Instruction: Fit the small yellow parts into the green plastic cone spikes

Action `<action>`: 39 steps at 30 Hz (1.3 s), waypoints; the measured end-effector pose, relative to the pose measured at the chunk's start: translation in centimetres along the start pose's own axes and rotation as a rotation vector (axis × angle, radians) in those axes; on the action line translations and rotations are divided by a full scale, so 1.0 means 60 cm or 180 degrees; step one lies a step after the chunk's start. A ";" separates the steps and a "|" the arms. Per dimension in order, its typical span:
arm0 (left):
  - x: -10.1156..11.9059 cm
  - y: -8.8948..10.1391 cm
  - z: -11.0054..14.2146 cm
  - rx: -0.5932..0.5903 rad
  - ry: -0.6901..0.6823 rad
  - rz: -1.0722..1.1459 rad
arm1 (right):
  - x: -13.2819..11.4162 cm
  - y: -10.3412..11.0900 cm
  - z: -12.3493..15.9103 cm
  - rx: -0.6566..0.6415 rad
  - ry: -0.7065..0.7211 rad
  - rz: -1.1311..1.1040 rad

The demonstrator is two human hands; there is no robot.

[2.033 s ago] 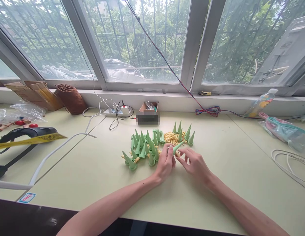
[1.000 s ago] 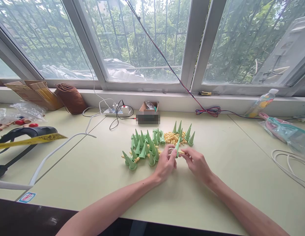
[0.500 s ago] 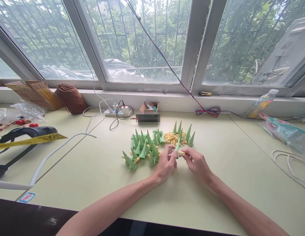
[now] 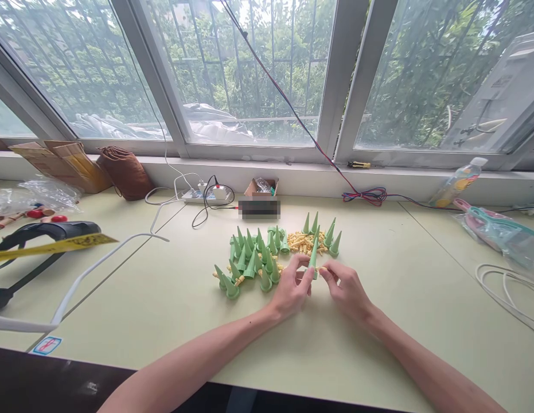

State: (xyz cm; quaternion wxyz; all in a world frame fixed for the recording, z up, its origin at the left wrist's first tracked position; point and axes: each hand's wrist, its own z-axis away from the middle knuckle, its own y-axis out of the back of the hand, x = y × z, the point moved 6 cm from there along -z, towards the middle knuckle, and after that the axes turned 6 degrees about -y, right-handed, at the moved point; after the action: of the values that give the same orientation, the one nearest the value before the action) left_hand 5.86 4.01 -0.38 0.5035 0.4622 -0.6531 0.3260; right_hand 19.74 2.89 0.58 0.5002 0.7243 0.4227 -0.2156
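My left hand is closed around a green plastic spike, which points upward. Close beside it on the right, my right hand pinches a small yellow plastic piece against the spike's base. Fingers hide most of that yellow piece and part of the base. Left of my hands stands a cluster of green spikes, some with yellow pieces at their bases. Behind the hands lies a pile of yellow pieces, with several more green spikes standing around it.
A small open box and a power strip stand by the window ledge. Cables and a black strap lie on the left. To the right are a bottle, a plastic bag and a pale cable.
The held spike has turned slightly more upright and shifted a little right. The yellow piece in my right hand now sits closer against the spike's base.
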 end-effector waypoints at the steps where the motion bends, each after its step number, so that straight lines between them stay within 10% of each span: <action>1: 0.002 -0.001 0.001 -0.0018 -0.0040 -0.0002 | 0.000 0.001 -0.001 0.0009 -0.0020 -0.0018; 39: 0.001 -0.001 -0.003 -0.0032 -0.0254 -0.0475 | 0.009 -0.002 -0.002 -0.0024 -0.0274 -0.0148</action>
State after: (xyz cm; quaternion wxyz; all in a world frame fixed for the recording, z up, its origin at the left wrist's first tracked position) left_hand 5.95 4.12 -0.31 0.5023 0.5197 -0.6380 0.2656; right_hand 19.91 3.24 0.16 0.5155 0.7025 0.4183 -0.2566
